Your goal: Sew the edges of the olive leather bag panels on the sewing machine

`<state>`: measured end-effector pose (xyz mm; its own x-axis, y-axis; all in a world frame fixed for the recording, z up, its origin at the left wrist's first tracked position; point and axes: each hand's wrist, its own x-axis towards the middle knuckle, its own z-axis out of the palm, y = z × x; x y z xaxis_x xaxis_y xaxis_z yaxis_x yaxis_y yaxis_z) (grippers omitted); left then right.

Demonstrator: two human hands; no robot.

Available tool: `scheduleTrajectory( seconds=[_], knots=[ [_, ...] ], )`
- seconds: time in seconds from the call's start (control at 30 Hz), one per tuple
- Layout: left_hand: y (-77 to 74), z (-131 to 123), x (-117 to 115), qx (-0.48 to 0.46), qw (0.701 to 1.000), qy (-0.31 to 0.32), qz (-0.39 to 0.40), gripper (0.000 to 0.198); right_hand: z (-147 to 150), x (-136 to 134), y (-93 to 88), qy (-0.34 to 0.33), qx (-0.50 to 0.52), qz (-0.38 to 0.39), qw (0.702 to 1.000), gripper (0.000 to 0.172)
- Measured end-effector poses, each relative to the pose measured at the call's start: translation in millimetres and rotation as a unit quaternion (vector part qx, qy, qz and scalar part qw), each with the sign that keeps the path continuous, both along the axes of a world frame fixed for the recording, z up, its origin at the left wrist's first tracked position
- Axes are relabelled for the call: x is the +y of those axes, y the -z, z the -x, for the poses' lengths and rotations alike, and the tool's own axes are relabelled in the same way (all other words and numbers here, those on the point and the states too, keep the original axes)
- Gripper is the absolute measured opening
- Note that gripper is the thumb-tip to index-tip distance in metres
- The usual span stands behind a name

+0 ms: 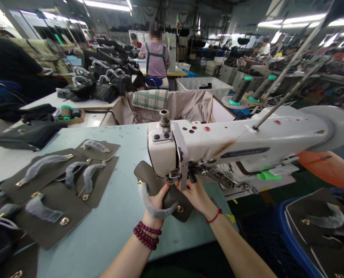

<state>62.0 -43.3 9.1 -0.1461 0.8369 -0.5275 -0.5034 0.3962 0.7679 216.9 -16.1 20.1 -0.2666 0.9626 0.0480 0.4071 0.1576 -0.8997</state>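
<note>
Bag panels (pixel 54 220) with plastic-wrapped handles lie waiting on worktop (pixel 116 239); left hand (pixel 156 204) and right hand (pixel 196 195) pinch one panel (pixel 172 202) at sewing machine (pixel 232 144) needle; further panels (pixel 310 208) sit in blue bin (pixel 287 239), seemingly done.

From my remote seat I see a dark olive bag flap (pixel 151 181) with a grey wrapped handle (pixel 153 211), a pale blue table (pixel 108 247), a white sewing machine (pixel 232 143) and a green-checked towel (pixel 150 99).
</note>
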Motion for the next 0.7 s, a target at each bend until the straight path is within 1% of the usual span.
scheduleTrajectory(
  seconds=[0.07, 0.2, 0.37, 0.43, 0.5, 0.6, 0.7],
  knots=[
    [-2.9, 2, 2, -0.014, 1.000, 0.009, -0.007, 0.067, 2, -1, 1.9, 0.010, 0.004, -0.002, 1.000, 0.028],
    [-9.1, 7, 7, 0.020, 0.996, 0.026, -0.078, 0.055, 7, -2, 3.6, 0.030, 0.008, -0.005, 1.000, 0.026],
    [-19.8, 18, 18, 0.072, 0.979, 0.095, -0.163, 0.050, 14, -6, 2.4, 0.051, 0.011, -0.007, 0.999, 0.025],
    [-23.2, 23, 22, 0.080, 0.975, 0.124, -0.166, 0.050, 16, -8, 2.4, 0.058, 0.013, -0.006, 0.998, 0.023],
    [-26.0, 27, 27, 0.084, 0.975, 0.146, -0.148, 0.054, 18, -10, 3.0, 0.065, 0.018, -0.001, 0.998, 0.023],
    [-31.2, 33, 35, 0.112, 0.970, 0.159, -0.144, 0.062, 23, -12, 4.3, 0.075, 0.029, 0.015, 0.997, 0.023],
    [-37.3, 38, 45, 0.157, 0.960, 0.172, -0.156, 0.060, 27, -14, 5.4, 0.078, 0.046, 0.039, 0.995, 0.024]
  ],
)
